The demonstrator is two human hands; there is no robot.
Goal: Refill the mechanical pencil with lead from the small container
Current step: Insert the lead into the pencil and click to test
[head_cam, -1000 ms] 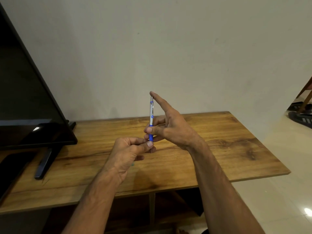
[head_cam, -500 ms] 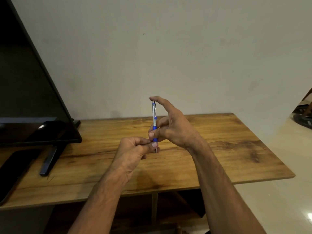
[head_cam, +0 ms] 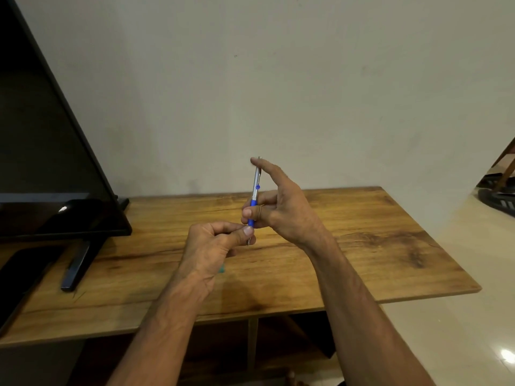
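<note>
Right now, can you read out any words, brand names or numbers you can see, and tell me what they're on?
No text can be read anywhere.
Pencil in the right hand: no print shows on the barrel.
TV: dark screen, no logo shows.
Teal thing under the left hand: mostly hidden.

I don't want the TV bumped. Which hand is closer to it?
Left. The left hand, pinching the low end of the pencil, is on the side toward the TV, not touching it. The right hand grips the pencil from the other side, farther away.
</note>
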